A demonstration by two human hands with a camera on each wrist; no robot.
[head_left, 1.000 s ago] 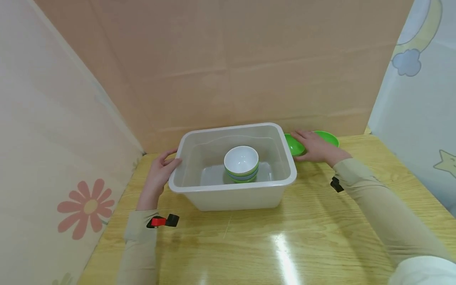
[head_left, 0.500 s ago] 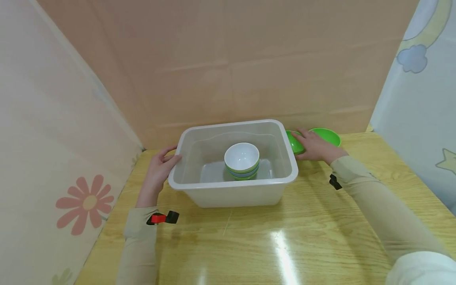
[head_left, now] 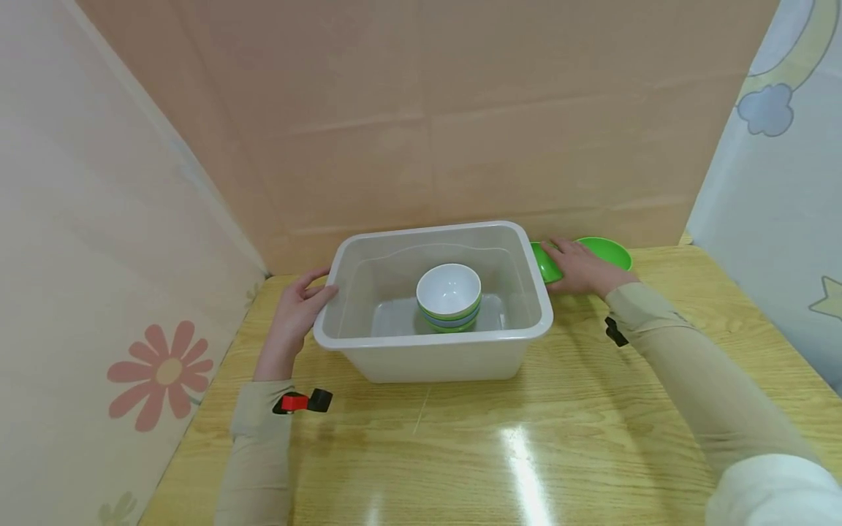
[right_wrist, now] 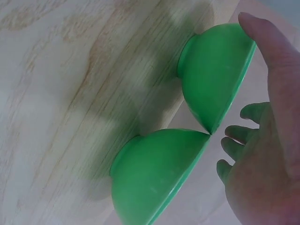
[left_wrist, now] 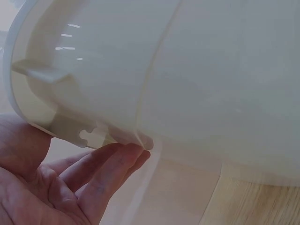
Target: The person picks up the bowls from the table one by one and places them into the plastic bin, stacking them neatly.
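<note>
A translucent white plastic tub stands on the wooden table, with a stack of bowls inside it, the top one white within. My left hand rests against the tub's left end. In the left wrist view its fingertips touch the underside of the tub's lip. Two green bowls sit just right of the tub. My right hand lies over the nearer green bowl. In the right wrist view the thumb touches that bowl's rim, fingers loosely spread, and the second bowl abuts it.
Cardboard and fabric screens wall in the table at the back and both sides. Bare wooden tabletop stretches in front of the tub. Small black-and-red clips sit on both sleeves.
Both hands stay where they were, the left at the tub's end and the right on the green bowl. Only the head view has shifted slightly.
</note>
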